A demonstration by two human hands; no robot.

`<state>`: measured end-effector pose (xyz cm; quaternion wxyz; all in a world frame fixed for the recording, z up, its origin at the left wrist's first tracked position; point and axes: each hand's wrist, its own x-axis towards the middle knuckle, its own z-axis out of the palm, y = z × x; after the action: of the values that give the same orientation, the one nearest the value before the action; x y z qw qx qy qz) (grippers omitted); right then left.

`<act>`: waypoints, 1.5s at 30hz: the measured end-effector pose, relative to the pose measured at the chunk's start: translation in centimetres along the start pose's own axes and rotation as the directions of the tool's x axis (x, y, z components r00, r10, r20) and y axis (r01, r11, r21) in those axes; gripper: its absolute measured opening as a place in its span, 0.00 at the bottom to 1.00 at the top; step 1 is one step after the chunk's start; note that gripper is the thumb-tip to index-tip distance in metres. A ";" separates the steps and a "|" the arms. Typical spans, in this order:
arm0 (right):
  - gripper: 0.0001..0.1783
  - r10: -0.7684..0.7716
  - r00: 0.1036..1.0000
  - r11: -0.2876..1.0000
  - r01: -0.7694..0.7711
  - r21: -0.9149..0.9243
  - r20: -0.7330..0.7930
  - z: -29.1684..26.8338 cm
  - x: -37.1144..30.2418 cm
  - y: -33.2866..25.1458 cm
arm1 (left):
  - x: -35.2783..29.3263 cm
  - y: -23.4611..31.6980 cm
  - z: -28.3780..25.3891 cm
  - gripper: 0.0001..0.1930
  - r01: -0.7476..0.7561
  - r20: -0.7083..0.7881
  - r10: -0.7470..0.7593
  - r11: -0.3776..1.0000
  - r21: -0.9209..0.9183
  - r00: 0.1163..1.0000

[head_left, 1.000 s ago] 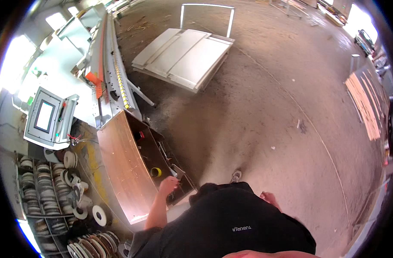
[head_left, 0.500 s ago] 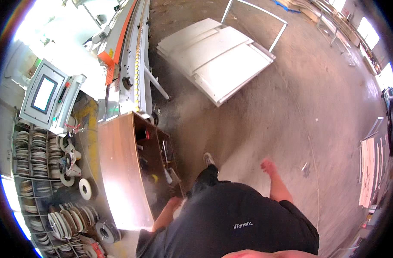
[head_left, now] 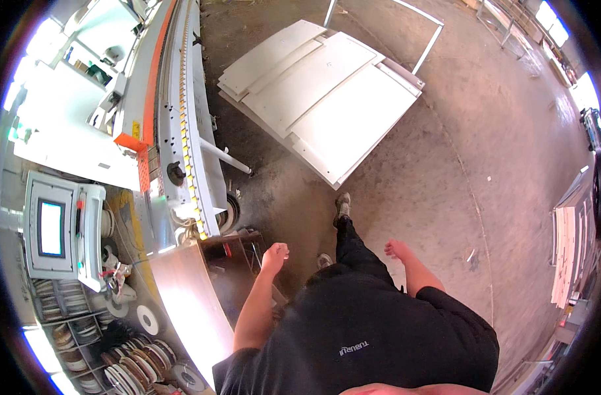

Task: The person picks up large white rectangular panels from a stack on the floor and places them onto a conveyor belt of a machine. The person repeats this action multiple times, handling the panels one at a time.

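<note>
Left hand point(head_left: 275, 257) near cabinet point(head_left: 190, 283), white panels point(head_left: 323, 99)

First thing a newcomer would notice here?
Probably the stack of white panels, upper centre, bright against the dull brown floor. Next, the long machine running up the left side with its orange strip and row of yellow blocks, then the control panel with a lit screen at far left. Below that, flat reels crowd the lower left, and a wooden cabinet stands at the machine's near end.
</note>
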<state>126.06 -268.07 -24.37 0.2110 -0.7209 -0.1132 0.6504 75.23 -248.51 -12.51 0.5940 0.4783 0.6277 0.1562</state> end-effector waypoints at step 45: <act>0.39 0.089 0.868 0.672 -0.414 0.614 0.488 7.8 20.1 -31.8 | 36.2 20.4 17.3 0.18 0.430 0.085 -0.465 0.715 -0.551 0.881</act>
<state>124.47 -229.90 -28.37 0.3447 -0.4379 0.2029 0.8052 105.09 -216.39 -22.76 0.7074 0.1140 0.6692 0.1972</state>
